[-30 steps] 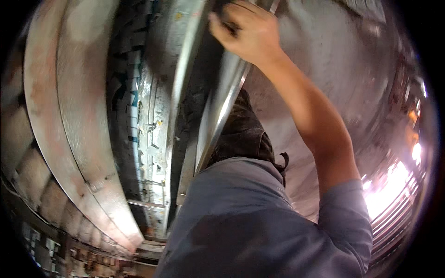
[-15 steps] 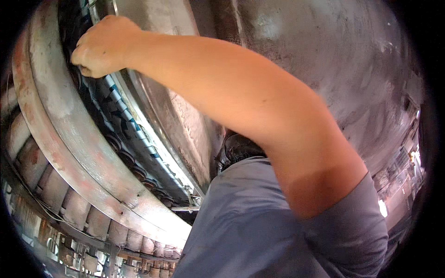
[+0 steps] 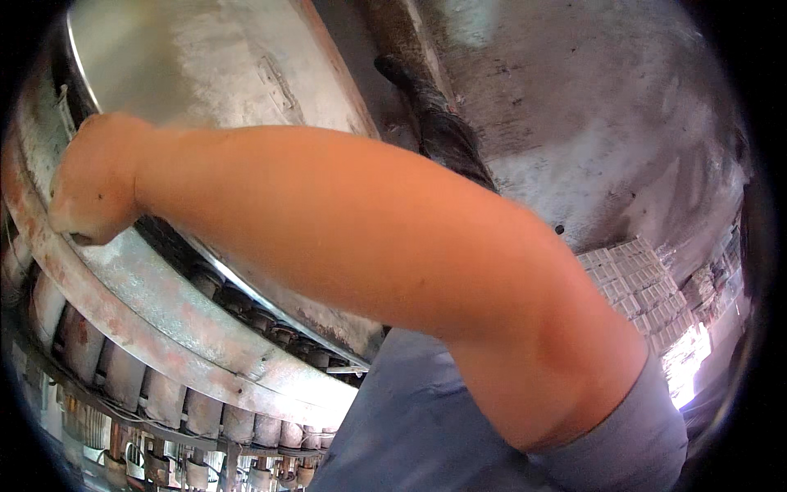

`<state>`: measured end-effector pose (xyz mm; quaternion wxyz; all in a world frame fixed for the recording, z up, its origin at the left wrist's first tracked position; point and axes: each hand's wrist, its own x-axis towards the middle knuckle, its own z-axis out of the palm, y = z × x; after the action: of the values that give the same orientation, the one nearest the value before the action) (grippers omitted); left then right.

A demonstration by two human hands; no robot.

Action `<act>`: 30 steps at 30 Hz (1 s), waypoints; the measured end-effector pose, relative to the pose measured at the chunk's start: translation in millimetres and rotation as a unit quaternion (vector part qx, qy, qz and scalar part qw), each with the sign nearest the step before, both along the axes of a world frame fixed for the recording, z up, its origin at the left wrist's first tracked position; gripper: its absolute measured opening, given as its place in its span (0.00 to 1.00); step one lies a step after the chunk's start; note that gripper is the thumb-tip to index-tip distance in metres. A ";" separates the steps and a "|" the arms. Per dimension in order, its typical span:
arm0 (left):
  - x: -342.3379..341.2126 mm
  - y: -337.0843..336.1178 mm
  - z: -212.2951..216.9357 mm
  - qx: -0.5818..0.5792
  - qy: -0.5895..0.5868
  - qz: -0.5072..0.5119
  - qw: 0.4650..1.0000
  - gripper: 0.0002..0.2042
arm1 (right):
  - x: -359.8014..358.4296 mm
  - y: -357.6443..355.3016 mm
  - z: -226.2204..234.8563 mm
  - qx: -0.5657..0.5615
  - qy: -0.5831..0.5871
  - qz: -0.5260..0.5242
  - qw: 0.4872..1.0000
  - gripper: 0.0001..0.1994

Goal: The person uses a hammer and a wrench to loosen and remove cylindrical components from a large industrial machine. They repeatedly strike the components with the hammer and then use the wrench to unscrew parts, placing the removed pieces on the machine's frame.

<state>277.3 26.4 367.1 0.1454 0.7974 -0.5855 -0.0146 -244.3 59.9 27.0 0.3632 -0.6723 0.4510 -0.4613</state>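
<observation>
My right arm reaches across to the left from a grey-blue sleeve (image 3: 615,435). At its end my right hand (image 3: 94,180) is curled closed above a big curved metal ring (image 3: 164,279), near its outer edge. The fingertips point down and away, so whatever they may hold is hidden. A thin metal piece (image 3: 65,107) stands up just beyond the knuckles. Inside the ring runs a dark gap with a row of small round parts (image 3: 246,307), bordered by a bright metal edge (image 3: 246,283). My left hand does not show.
A broad, worn metal surface (image 3: 238,66) slopes beside the gap. Below the ring sit several cylinders (image 3: 160,398) with wires along them. A dark wrinkled object (image 3: 447,131) lies on the stained floor (image 3: 574,107). Stacked pale blocks (image 3: 639,283) stand at the right.
My right hand has moved left and down, from above the gap to the ring's outer part, still closed. The view has shifted; the blue-banded strip by the gap no longer shows.
</observation>
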 end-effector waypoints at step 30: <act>157.2 78.0 225.3 -0.200 0.183 0.229 0.935 0.09 | 17.2 -11.7 19.9 -0.127 0.134 -0.128 0.974 0.07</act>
<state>434.5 104.3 592.4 0.4056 0.8477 -0.3416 -0.0090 -227.1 48.2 46.9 0.1487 -0.7052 0.5157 -0.4633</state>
